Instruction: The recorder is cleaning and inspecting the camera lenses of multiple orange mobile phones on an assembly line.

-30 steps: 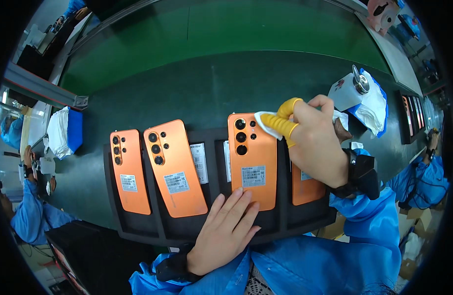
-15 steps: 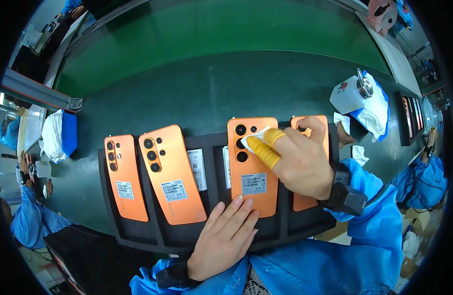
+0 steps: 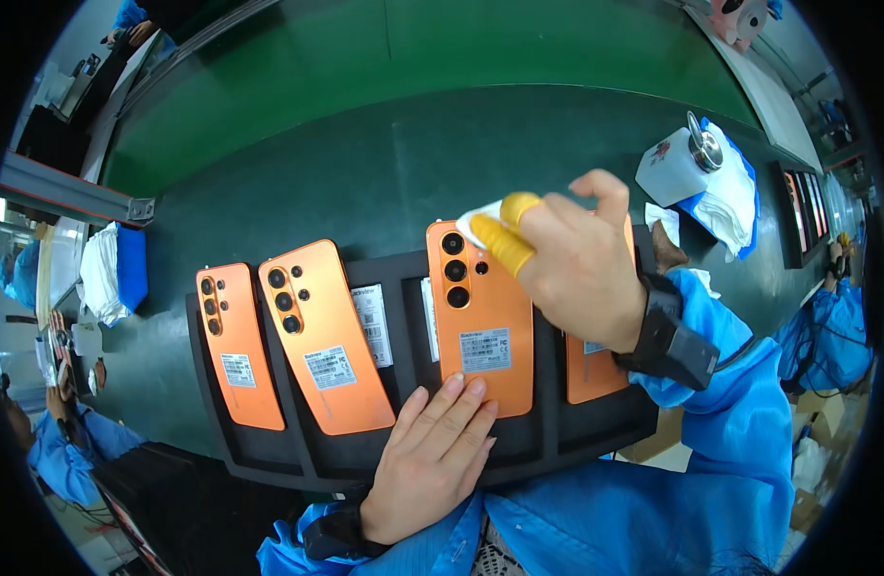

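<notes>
An orange smartphone [image 3: 490, 298] lies back up on a black compartment tray [image 3: 549, 437], its three large camera lenses at the upper left. My left hand [image 3: 432, 449] rests flat, fingers stretched out, with the fingertips on the phone's lower end. Yellow finger cots cover two fingers of my right hand [image 3: 576, 259], which pinches a folded white cloth [image 3: 475, 226] at the phone's top edge by the lenses. Two more orange phones, a tilted one [image 3: 326, 336] and a far-left one [image 3: 240, 346], lie to the left. Partly under my right wrist is another orange phone [image 3: 595, 379].
A white pump bottle [image 3: 670, 173] stands at the right beside white cloths [image 3: 728, 206] in a blue box. Another blue box with white cloths [image 3: 106, 274] is at the left. White labelled pieces [image 3: 372, 326] sit in the tray. Co-workers in blue sleeves [image 3: 62, 456] are at both sides.
My right hand has moved the cloth up from beside the lenses to the phone's top edge. My left hand stays on the phone's lower end. The view has shifted slightly.
</notes>
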`<action>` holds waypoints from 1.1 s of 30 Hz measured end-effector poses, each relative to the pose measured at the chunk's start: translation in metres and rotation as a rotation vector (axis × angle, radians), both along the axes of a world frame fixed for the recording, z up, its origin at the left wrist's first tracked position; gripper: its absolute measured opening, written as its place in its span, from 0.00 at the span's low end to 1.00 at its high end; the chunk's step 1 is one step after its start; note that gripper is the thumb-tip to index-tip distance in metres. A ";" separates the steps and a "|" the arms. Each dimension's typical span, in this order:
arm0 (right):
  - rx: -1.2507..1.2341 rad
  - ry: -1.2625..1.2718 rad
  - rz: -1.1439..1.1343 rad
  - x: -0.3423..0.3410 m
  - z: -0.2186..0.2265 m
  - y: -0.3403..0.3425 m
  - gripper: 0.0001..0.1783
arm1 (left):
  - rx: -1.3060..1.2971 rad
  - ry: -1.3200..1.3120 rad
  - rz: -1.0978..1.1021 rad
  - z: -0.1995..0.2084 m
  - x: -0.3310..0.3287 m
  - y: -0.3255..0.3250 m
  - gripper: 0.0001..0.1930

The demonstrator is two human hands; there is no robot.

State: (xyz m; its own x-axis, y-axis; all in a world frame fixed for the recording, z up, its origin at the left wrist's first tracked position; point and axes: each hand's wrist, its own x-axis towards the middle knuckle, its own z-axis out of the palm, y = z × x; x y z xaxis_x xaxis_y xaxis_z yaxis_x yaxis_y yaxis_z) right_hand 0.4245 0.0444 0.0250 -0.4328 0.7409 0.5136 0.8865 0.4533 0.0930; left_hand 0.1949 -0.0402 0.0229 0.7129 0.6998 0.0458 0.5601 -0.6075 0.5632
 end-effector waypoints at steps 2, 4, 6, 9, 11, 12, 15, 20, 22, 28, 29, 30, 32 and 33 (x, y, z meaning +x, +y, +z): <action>0.016 0.038 -0.029 -0.004 0.000 -0.002 0.05 | 0.006 0.006 0.003 0.000 -0.001 0.000 0.21; -0.012 0.066 0.057 -0.012 -0.007 -0.015 0.04 | -0.003 -0.005 -0.007 0.000 0.000 0.000 0.21; -0.034 -0.004 0.108 -0.013 -0.010 -0.022 0.02 | -0.008 -0.008 -0.008 0.001 0.000 0.000 0.21; -0.053 -0.057 -0.024 0.001 0.001 -0.009 0.11 | -0.017 -0.003 -0.016 0.001 0.000 0.000 0.21; -0.024 0.007 -0.026 0.004 0.000 0.013 0.04 | -0.016 0.021 0.002 0.001 -0.001 0.000 0.21; 0.002 0.049 -0.053 0.004 0.003 0.017 0.05 | -0.015 0.018 -0.006 0.001 0.000 0.000 0.21; -0.087 0.092 0.003 -0.011 0.003 0.010 0.05 | -0.021 0.021 -0.009 0.003 0.002 0.001 0.21; -0.122 0.034 0.069 -0.010 0.004 0.003 0.04 | -0.009 0.031 0.016 0.004 0.000 0.000 0.21; -0.112 0.001 0.038 -0.005 0.006 -0.009 0.04 | -0.007 0.019 0.004 0.003 0.003 0.001 0.21; -0.060 0.100 0.049 -0.018 -0.003 0.006 0.04 | -0.006 0.022 0.015 0.002 0.003 0.000 0.21; -0.015 0.129 0.078 -0.020 -0.005 0.009 0.03 | -0.006 0.025 0.015 0.002 0.003 0.000 0.21; -0.015 0.129 0.076 -0.020 -0.004 0.010 0.03 | -0.007 0.026 0.013 0.002 0.002 0.000 0.21; -0.044 0.031 0.105 -0.020 0.003 0.010 0.03 | -0.013 0.023 0.015 0.003 0.001 0.000 0.20; -0.040 0.027 0.100 -0.016 0.007 0.009 0.03 | -0.009 0.020 0.010 0.003 0.002 0.001 0.20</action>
State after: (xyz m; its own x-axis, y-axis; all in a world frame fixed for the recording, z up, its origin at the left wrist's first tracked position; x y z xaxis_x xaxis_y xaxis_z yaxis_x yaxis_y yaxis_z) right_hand 0.4085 0.0533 0.0320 -0.4925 0.7148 0.4965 0.8383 0.5429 0.0499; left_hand 0.1965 -0.0397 0.0256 0.7062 0.7076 0.0257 0.5775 -0.5966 0.5573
